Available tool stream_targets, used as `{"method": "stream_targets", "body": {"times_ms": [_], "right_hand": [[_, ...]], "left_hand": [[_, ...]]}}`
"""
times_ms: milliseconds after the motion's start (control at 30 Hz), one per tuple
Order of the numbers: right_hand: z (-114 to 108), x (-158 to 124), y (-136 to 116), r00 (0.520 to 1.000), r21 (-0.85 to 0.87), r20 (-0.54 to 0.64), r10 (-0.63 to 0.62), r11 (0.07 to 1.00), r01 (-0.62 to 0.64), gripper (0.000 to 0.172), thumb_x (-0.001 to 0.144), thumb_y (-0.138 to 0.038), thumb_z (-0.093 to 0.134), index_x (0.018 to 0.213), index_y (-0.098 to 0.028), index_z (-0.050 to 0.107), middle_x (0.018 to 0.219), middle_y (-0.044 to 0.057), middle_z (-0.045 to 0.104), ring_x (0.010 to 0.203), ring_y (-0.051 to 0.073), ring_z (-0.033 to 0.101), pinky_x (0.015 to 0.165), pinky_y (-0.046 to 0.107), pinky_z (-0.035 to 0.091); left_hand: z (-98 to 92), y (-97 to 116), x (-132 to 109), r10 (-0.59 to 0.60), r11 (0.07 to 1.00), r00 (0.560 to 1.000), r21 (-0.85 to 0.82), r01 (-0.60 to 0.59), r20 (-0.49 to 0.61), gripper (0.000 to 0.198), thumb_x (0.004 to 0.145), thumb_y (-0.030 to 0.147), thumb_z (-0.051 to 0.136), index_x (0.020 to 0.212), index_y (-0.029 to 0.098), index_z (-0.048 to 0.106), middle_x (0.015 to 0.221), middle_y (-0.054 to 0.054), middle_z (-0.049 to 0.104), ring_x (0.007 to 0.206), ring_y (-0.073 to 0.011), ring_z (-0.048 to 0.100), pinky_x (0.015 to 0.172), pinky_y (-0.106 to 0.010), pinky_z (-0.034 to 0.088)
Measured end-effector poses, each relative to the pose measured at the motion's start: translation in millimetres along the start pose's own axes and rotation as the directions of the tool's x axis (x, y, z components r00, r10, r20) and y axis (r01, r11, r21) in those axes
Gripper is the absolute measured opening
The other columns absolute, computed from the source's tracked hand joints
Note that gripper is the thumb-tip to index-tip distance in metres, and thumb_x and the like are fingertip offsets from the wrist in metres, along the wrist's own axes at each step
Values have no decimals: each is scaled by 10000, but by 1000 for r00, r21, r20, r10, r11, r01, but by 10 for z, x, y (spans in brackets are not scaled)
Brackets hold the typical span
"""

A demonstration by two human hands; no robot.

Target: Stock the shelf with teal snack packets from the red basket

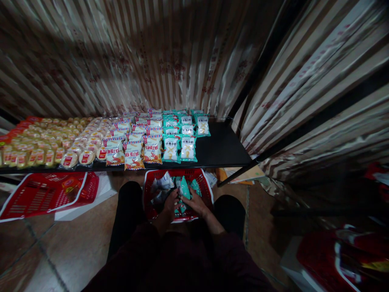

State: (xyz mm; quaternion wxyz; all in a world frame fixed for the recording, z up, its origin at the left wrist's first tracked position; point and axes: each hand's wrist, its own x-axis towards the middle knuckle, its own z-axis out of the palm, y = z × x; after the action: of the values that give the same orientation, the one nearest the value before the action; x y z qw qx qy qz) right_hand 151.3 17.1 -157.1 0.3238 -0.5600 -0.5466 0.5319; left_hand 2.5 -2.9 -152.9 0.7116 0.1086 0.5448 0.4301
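Note:
A red plastic basket [203, 181] sits on the floor between my knees, holding several small snack packets. My left hand [170, 203] is down inside it, fingers curled on packets I cannot make out clearly. My right hand [196, 202] is closed around teal snack packets [185, 187], one sticking up above the fingers. Just beyond the basket runs a low black shelf [223, 148] lined with rows of teal snack bags [179, 148], red-striped snack bags [133, 154] and small round cakes [74, 158].
Another red basket [45, 194] lies tipped on the floor at left, on white card. Striped curtain fabric [304, 89] hangs behind and to the right. The shelf's right end is bare. Red and white packaging [343, 251] sits at lower right.

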Motion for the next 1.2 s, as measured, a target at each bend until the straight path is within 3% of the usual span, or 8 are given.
{"method": "stream_targets", "body": {"times_ms": [133, 333, 433, 567, 667, 833, 1033, 1200], "right_hand": [[-44, 10, -12, 998, 10, -55, 41, 999, -41, 562, 622, -445, 733, 1117, -195, 646, 1153, 95, 666, 1066, 289, 603, 981, 457, 432], [-212, -13, -80, 987, 234, -33, 158, 961, -146, 510, 629, -416, 732, 1091, -223, 632, 986, 42, 730, 899, 266, 673, 805, 397, 528], [-275, -43, -129, 982, 313, -73, 176, 939, -145, 508, 619, -414, 741, 1073, -214, 634, 994, 50, 729, 898, 269, 678, 800, 392, 527], [-335, -108, -206, 986, 411, -37, 164, 902, -135, 496, 616, -449, 737, 1040, -206, 650, 1003, 71, 727, 872, 279, 684, 778, 398, 524], [-398, -152, -265, 988, 450, -11, 153, 883, -132, 521, 613, -477, 737, 1048, -202, 655, 987, 75, 729, 873, 285, 684, 789, 409, 520], [-548, -191, -337, 989, 486, -32, 146, 867, -113, 517, 616, -461, 752, 1053, -202, 659, 934, 68, 738, 837, 291, 690, 785, 421, 518], [-728, -196, -393, 991, 463, -91, 103, 885, -50, 556, 624, -472, 770, 1107, -227, 649, 1010, 68, 726, 916, 304, 681, 839, 433, 515], [-858, -158, -492, 989, 466, -123, 79, 885, -13, 615, 650, -490, 757, 1189, -234, 609, 1083, 68, 705, 979, 290, 657, 854, 411, 511]], "left_hand": [[6, 35, 34, 96, 992, 995, 84, -97, 16, 327, 701, 339, 662, 993, 191, 651, 1004, -63, 654, 957, -194, 602, 822, -279, 462], [82, 33, 74, 210, 973, 976, 110, -203, -53, 341, 640, 256, 713, 968, 199, 642, 914, -27, 667, 932, -188, 604, 847, -276, 448], [154, 41, 28, 186, 978, 981, 107, -179, -51, 418, 622, 261, 753, 1013, 186, 625, 974, -54, 676, 951, -204, 619, 854, -297, 459], [275, 84, -71, 100, 986, 992, 123, -108, 73, 522, 616, 323, 782, 1082, 167, 607, 1076, -100, 668, 967, -235, 632, 844, -327, 473], [357, 99, -109, 143, 980, 976, 114, -163, 165, 567, 588, 395, 807, 1075, 172, 620, 1119, -112, 654, 1000, -258, 628, 846, -334, 483], [482, 71, -48, 213, 959, 968, 160, -232, 129, 570, 527, 378, 853, 1019, 177, 646, 1080, -105, 658, 1043, -263, 602, 884, -331, 471], [667, 94, 8, 331, 902, 919, 216, -375, 215, 531, 600, 391, 814, 1046, 162, 641, 1002, -103, 669, 959, -245, 616, 851, -329, 484], [873, 175, -7, 413, 839, 896, 314, -445, 166, 441, 665, 321, 764, 1063, 186, 629, 1004, -81, 670, 933, -214, 610, 857, -306, 471]]}}
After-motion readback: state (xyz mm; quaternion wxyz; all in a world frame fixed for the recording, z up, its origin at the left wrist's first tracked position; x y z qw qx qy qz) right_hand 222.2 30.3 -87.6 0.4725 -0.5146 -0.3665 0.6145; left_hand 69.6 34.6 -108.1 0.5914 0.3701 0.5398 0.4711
